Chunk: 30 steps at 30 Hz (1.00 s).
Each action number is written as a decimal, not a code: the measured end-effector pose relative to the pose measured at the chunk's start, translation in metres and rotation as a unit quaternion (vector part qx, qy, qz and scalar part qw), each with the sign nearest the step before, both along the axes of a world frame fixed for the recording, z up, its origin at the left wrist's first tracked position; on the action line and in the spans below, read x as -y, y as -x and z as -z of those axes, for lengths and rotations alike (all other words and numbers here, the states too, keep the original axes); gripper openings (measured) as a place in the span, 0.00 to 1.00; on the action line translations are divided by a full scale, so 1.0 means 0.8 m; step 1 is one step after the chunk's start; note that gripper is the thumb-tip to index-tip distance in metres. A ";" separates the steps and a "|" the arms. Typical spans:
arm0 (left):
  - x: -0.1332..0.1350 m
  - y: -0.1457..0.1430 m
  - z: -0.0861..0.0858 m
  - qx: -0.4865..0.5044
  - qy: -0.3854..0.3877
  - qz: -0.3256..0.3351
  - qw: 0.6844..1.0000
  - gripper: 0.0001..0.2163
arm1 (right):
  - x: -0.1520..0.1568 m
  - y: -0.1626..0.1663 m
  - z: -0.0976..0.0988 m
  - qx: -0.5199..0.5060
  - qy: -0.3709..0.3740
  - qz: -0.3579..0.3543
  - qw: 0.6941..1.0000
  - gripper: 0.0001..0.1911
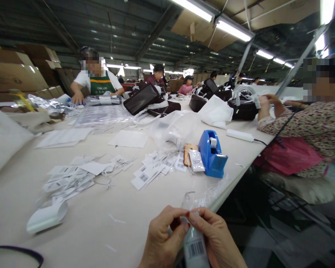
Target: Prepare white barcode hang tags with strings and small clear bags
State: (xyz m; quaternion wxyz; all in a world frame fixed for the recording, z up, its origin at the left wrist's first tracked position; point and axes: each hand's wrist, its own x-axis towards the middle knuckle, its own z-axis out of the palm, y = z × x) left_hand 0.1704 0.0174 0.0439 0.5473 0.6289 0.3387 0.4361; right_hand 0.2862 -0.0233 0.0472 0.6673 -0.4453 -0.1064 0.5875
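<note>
Close to the table's near edge, both hands meet on a clear plastic bag (195,248) with a white barcode label inside. My left hand (165,235) pinches the bag's upper part between thumb and fingers. From the other side my right hand (214,233) grips it, thumb and forefinger closed at the top. Part of the bag is hidden behind the fingers. Beyond the hands stands a blue tape dispenser (212,154). A phone in a gold-brown case (187,155) lies beside it, partly under a small bagged tag (197,160).
Barcode tags (149,173) lie mid-table, with another pile of tags (69,180) to the left. A curled label strip (47,217) and dark eyeglasses (19,249) are nearer. Dark handbags (145,97) stand farther back. Co-workers sit behind and at the right (309,119).
</note>
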 end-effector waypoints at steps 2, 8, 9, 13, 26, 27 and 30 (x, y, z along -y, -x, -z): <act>0.002 -0.003 -0.001 0.029 0.079 -0.026 0.996 0.08 | -0.002 0.001 -0.002 -0.002 0.004 0.013 1.000 0.12; 0.000 -0.011 0.004 0.029 0.225 0.038 0.973 0.09 | -0.004 0.008 -0.005 0.010 0.007 0.043 0.999 0.13; 0.000 -0.012 0.003 0.028 0.231 0.039 0.972 0.09 | -0.004 0.009 -0.005 0.012 0.007 0.047 0.999 0.13; 0.001 -0.014 -0.002 0.061 0.288 0.006 0.956 0.10 | -0.002 0.004 -0.003 0.030 0.010 0.016 0.999 0.12; 0.004 -0.015 0.005 0.103 0.345 0.034 0.932 0.13 | 0.009 -0.011 0.012 0.156 0.016 0.042 0.987 0.10; 0.004 -0.016 0.006 0.110 0.356 0.038 0.927 0.15 | 0.009 -0.009 0.014 0.150 0.016 0.046 0.988 0.10; 0.004 -0.018 0.008 0.125 0.371 0.035 0.919 0.17 | 0.010 -0.006 0.019 0.139 0.011 0.051 0.989 0.10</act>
